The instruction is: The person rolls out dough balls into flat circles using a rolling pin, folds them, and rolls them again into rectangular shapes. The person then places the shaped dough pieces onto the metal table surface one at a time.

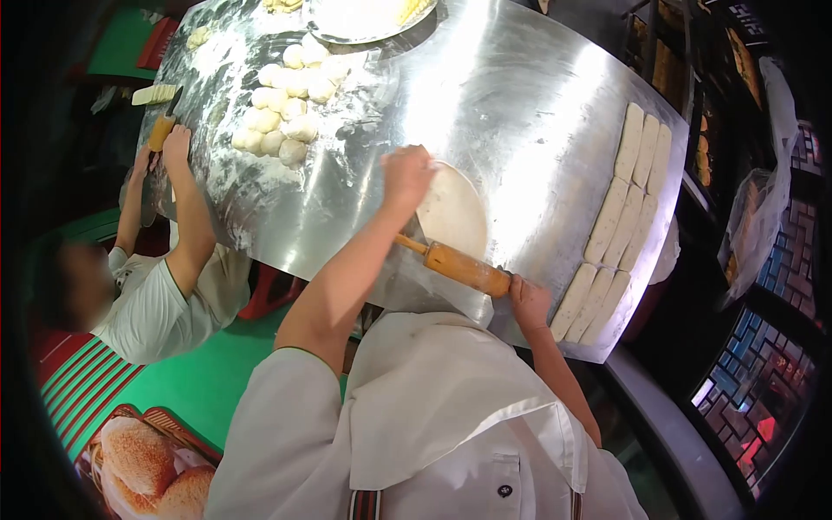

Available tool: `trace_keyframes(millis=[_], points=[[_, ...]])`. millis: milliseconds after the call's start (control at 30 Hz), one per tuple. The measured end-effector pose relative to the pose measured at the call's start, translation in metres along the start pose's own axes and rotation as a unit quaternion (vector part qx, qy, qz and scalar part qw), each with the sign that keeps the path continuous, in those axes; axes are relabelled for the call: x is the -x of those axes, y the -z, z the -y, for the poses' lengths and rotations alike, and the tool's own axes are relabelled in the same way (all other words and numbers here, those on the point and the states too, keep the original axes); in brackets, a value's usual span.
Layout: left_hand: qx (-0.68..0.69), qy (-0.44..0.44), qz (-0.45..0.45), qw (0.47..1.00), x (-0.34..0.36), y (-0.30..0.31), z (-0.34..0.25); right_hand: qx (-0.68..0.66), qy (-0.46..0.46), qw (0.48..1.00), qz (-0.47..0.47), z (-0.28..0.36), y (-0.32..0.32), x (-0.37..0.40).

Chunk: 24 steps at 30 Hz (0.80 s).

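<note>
A flat sheet of pale dough [452, 212] lies on the metal table near its front edge. My left hand [408, 178] is at the sheet's upper left edge, its fingers pressed together; whether they pinch the dough is too small to tell. Along the near side of the dough lies a wooden rolling pin [468, 269], slanting down to the right. My right hand [529, 303] grips the pin's right handle. The pin's left handle has no hand on it.
Dough balls [295, 82] sit on the floured metal table [537, 113]. Long dough strips [620, 212] line its right side. A large plate [368, 26] stands at the back. A co-worker [156, 295] holds a rolling pin at left. A bread basket [173, 425] is at lower left.
</note>
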State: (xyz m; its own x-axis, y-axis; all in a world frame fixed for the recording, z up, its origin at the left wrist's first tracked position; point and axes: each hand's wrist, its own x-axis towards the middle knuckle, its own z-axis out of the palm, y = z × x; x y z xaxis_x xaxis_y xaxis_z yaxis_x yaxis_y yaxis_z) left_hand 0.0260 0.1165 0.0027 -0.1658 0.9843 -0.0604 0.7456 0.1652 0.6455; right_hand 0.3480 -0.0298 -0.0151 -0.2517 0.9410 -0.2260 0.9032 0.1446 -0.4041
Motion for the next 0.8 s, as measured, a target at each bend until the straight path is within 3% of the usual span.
trace_keyframes(millis=[67, 133, 267, 333, 433, 500, 567, 667, 700, 767, 800], points=[[0.04, 0.095, -0.122, 0.987, 0.01, 0.015, 0.066, 0.001, -0.014, 1.0, -0.009, -0.005, -0.003, 0.009], [0.116, 0.249, -0.192, 0.942, 0.02, 0.041, 0.108, -0.004, -0.036, 0.999, -0.023, -0.01, -0.007, 0.018], [0.077, 0.246, -0.282, 0.924, 0.015, 0.06, 0.151, 0.016, -0.076, 0.997, -0.02, -0.018, -0.016, 0.023], [0.078, 0.239, -0.303, 0.919, 0.002, 0.073, 0.137, -0.08, -0.151, 0.985, 0.001, -0.015, -0.011, 0.023], [0.185, 0.183, -0.302, 0.917, -0.015, 0.09, 0.093, -0.122, -0.195, 0.973, -0.014, -0.01, -0.001, 0.017], [0.194, 0.057, -0.272, 0.941, -0.017, 0.095, 0.052, -0.136, -0.207, 0.968, -0.035, -0.011, 0.005, 0.013], [0.167, 0.014, -0.175, 0.97, 0.006, 0.104, 0.0, -0.151, -0.221, 0.962, -0.057, -0.013, 0.013, 0.009], [0.072, -0.121, -0.066, 0.988, 0.053, 0.065, -0.004, -0.147, -0.237, 0.958, -0.071, -0.015, 0.025, 0.0], [0.05, -0.175, -0.012, 0.983, 0.072, 0.051, 0.0, -0.123, -0.2, 0.969, -0.08, -0.015, 0.028, -0.002], [0.051, -0.165, 0.111, 0.979, 0.112, 0.018, 0.001, -0.099, -0.166, 0.977, -0.086, -0.012, 0.034, -0.008], [0.053, -0.164, 0.115, 0.978, 0.129, 0.009, 0.004, -0.099, -0.161, 0.979, -0.074, -0.007, 0.037, -0.011]])
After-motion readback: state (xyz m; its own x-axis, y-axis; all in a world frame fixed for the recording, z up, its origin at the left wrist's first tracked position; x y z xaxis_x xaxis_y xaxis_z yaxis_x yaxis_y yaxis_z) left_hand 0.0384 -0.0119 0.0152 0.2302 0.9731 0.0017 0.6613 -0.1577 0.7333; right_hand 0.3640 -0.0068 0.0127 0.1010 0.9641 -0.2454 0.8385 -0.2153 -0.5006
